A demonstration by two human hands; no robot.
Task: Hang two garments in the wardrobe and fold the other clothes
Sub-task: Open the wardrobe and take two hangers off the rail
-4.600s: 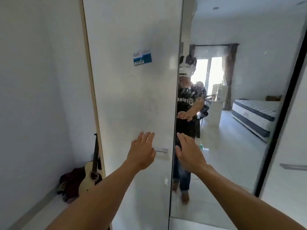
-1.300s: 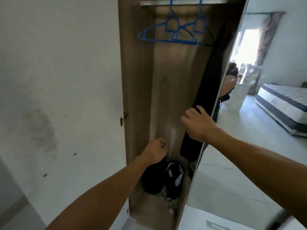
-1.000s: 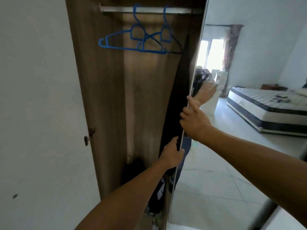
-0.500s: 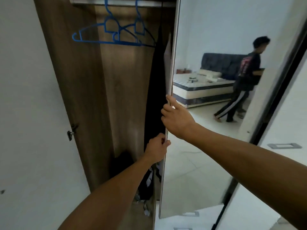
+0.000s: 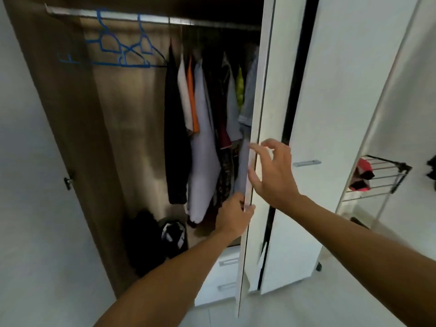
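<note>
Head view shows you the wardrobe standing open, its brown inside filling the left and middle of the scene. Your door stands edge-on at centre right, with a second white door behind it. Along the rail at the top, hung clothes crowd the right half, soft and light, likely to sway and snag when brushed. Two blue hangers hang bare at the left; these look like thin, stiff plastic, so take each by the neck under the hook. Dark bags sit on the wardrobe floor. Far right, a drying rack carries a red garment, probably limp; lift it by the shoulders. Your left hand grips the door's edge low down, fingers wrapped round it. Your right hand hovers beside the edge higher up, fingers spread and loosely bent, pinching nothing.
</note>
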